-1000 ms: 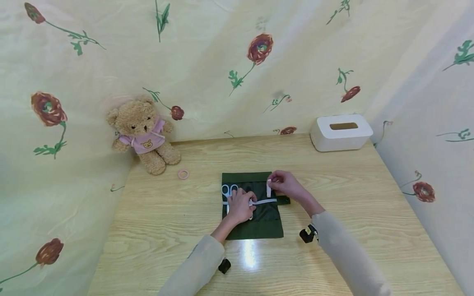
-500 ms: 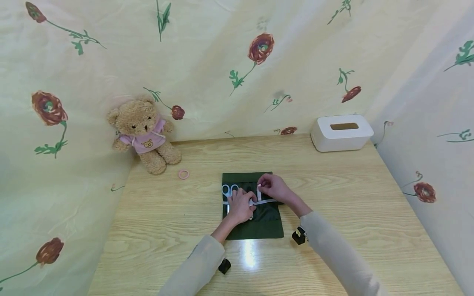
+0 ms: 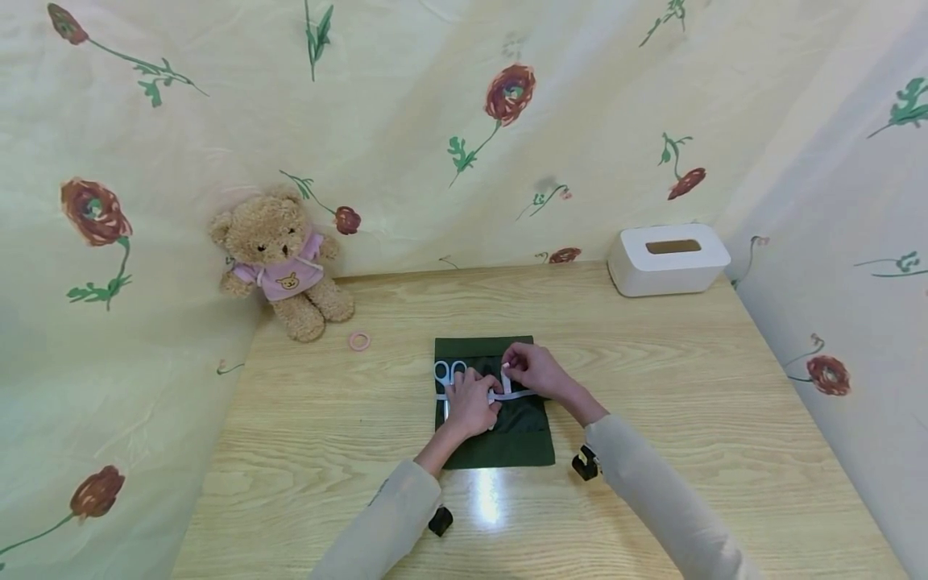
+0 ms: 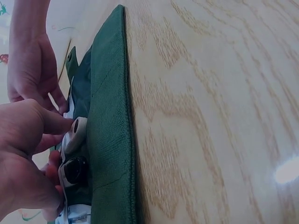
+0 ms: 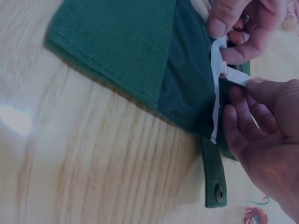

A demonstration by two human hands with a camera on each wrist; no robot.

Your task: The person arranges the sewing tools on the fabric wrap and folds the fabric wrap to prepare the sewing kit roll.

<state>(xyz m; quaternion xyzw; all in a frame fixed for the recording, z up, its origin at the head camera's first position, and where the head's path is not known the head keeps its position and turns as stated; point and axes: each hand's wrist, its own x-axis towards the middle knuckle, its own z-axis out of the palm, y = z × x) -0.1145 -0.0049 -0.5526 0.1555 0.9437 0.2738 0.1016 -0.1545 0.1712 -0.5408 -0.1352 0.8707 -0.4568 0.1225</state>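
Fingertips (image 5: 261, 91) of the right hand (image 3: 535, 370) pinch a white bar (image 5: 237, 77); the left hand (image 3: 474, 403) pinches elastic (image 5: 216, 61).

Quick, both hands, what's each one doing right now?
Left hand: closed, pinching the white elastic band.
Right hand: closed, holding a slim white-and-pink item at the band.
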